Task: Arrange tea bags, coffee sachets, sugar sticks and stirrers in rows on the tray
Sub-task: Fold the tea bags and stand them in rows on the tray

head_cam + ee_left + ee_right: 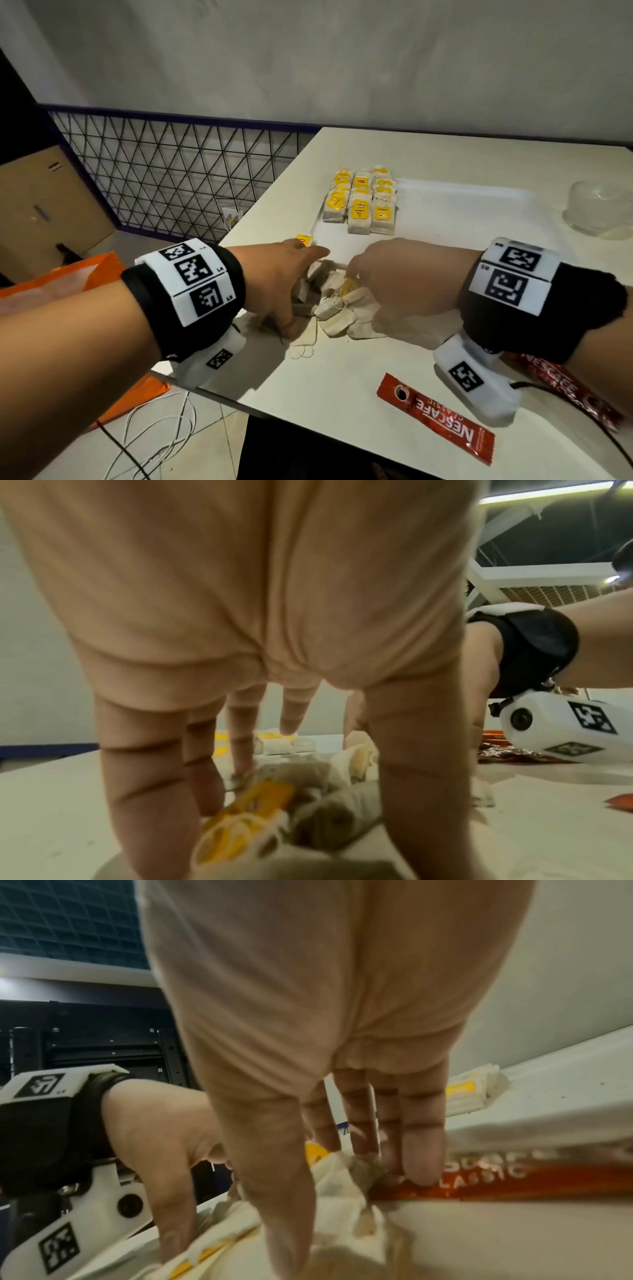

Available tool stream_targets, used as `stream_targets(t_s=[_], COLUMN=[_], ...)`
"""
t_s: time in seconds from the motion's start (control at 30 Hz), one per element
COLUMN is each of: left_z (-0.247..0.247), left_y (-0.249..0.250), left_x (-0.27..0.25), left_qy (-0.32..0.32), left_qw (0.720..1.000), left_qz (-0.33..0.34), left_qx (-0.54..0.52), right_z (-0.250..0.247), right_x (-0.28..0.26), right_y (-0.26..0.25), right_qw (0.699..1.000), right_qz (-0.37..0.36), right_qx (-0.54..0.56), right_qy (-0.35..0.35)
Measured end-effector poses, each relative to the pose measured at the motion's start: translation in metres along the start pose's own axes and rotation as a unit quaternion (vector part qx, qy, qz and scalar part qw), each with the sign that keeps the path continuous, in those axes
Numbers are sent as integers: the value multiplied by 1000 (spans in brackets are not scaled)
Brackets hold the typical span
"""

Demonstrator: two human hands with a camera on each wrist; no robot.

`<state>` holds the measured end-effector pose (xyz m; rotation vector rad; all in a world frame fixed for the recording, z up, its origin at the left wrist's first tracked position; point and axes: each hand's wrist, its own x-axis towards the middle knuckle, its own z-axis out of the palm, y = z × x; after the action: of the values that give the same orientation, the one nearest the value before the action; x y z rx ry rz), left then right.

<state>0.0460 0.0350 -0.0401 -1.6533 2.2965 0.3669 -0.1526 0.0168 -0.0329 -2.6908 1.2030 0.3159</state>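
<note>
A loose heap of pale paper tea bags with yellow tags (334, 305) lies on the white table (342, 383) between both hands — left hand (281, 281) and right hand (404, 277) spread, fingers straight, pressing its sides, just short of the white tray (462, 219).

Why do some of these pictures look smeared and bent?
Head view: sharp, though the wide lens bows the table edges. Left wrist view: the tea bags nearest the lens are blurred. Right wrist view: the coffee sachet lettering is smeared.

The right hand (308, 1010) reached down, fingers (424, 1150) touching loose tea bags (342, 1175) (a red sachet (496, 1180) at three o'clock) on the counter (514, 1240).
</note>
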Motion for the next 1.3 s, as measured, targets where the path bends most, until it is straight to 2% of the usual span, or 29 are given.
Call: stream_targets(t_s=[0.13, 0.3, 0.43, 0.6, 0.67, 0.77, 0.83, 0.9, 1.0, 1.1, 1.2, 1.3], left_z=[-2, -25, -19, -11, -11, -10, -4, 3, 2, -6, -3, 10], left_y=[4, -7, -6, -13, -13, -13, -10, -4, 11, 21, 28, 36], left_x=[-4, 6, 19, 7, -6, -25, -27, -20, -4, 0, -1, 2], left_qy=[-1, 75, 21, -5, -19, -65, -90, -66, -4, 6, 0, 33], left_qw=[1000, 997, 999, 998, 999, 997, 996, 996, 998, 998, 998, 998], left_qz=[24, -37, -31, -49, -35, -6, 6, 12, 41, 55, 60, 49], left_qx=[-16, -7, 17, 29, 22, -51, 5, 61, 49, 18, -24, 16], right_z=[4, 5, 4, 6, 5, 3, 1, 1, 3, 4, 4, 4], right_x=[1, 3, 4, 7, 6, 4, 2, 3, 9, 11, 10, 9], right_y=[0, 0, -2, -4, -4, -5, -7, -9, -14, -15, -12, -8], right_qw=[1000, 1000, 1000, 1000, 1000, 1000, 1000, 1000, 999, 999, 999, 996], right_qz=[-7, -7, -9, -11, -11, -7, -2, 2, 4, 14, 35, 47], right_qx=[8, 5, -3, -12, -10, -2, -1, -12, -35, -46, -7, 56], right_qy=[10, 9, 8, 7, 12, 14, 2, -6, 2, 17, 38, 49])
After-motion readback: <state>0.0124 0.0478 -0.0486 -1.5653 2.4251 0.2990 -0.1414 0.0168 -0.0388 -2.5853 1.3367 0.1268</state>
